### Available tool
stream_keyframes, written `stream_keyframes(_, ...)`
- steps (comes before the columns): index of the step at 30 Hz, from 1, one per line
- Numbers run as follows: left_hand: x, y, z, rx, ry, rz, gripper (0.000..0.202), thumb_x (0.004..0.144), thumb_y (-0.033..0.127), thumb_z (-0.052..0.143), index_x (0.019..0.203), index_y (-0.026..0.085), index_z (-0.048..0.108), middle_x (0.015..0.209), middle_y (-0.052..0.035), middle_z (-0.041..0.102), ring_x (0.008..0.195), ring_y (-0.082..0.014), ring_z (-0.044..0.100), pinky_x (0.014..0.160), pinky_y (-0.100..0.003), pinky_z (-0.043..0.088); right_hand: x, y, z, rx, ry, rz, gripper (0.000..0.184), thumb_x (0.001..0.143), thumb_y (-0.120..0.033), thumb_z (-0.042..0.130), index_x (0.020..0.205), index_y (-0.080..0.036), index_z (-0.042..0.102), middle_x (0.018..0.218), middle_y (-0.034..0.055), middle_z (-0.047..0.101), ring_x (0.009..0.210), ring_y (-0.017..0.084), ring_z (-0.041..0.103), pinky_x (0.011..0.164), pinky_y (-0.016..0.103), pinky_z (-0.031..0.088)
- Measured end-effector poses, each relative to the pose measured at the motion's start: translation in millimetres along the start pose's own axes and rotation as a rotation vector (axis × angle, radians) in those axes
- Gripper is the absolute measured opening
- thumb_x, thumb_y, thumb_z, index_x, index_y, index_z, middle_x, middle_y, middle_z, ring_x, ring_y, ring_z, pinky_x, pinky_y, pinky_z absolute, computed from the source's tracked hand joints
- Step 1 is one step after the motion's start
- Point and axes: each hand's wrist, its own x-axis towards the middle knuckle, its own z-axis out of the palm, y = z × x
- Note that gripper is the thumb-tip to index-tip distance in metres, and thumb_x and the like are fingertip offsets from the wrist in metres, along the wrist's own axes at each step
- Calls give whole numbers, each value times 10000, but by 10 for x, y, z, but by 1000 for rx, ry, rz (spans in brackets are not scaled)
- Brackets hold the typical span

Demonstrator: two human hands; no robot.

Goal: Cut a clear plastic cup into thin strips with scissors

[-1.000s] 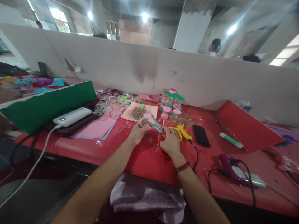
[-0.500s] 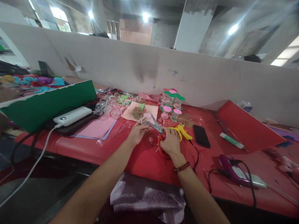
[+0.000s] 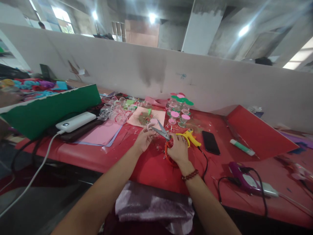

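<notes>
My right hand (image 3: 178, 149) grips the red and yellow handles of a pair of scissors (image 3: 161, 131), whose steel blades are parted and point up-left. My left hand (image 3: 143, 139) is closed on a small clear plastic piece (image 3: 149, 127) held at the blades. Both hands hover just above the red table cover (image 3: 151, 166), near its middle. A bead bracelet (image 3: 190, 175) circles my right wrist.
A yellow glue gun (image 3: 192, 136) and black phone (image 3: 210, 142) lie right of my hands. Clear cups with pink lids (image 3: 179, 114), pink paper (image 3: 102, 133), a white power bank (image 3: 75, 121), a green board (image 3: 49, 109), a glue stick (image 3: 242, 147) and a purple tool (image 3: 242, 178) surround them.
The scissors' blades have shifted slightly against the clear piece; my hands stay in almost the same place.
</notes>
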Motion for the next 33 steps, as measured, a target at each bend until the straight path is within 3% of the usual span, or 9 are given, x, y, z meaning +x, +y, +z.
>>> stream_keyframes(9,-22,-48,40,-15,-1,-53,533,543,37,722,1050,173,632,685,37,647,585,-73,607,569,-170,480,-7,-27,-48,-10,11,13,456,782,-280,560,1236,-246,525,1136,94,574,1075,267,507,919,374,364)
stream_keyframes(15,-46,-44,72,15,46,-58,439,513,29,732,924,158,646,668,33,643,580,-79,595,576,-190,473,-8,-32,-32,-13,4,18,460,780,-282,561,1236,-246,517,1142,94,571,1079,271,504,918,384,363)
stream_keyframes(20,-67,-39,229,4,129,-78,308,493,27,731,751,143,607,612,30,627,554,-80,580,570,-195,468,9,-15,-29,6,28,18,473,758,-260,570,1228,-252,516,1133,87,571,1063,269,505,907,376,369)
stream_keyframes(24,-51,-23,349,15,127,-93,305,490,16,706,732,146,573,622,14,636,530,-80,574,515,-176,433,31,10,-27,23,41,26,453,752,-257,564,1203,-238,520,1106,89,573,1028,258,517,886,359,379)
stream_keyframes(33,-55,-206,210,3,25,-32,274,520,62,700,733,158,558,587,59,535,465,-35,457,452,-162,326,21,23,-12,18,2,5,422,777,-268,554,1198,-243,531,1101,91,585,1044,258,519,892,362,376)
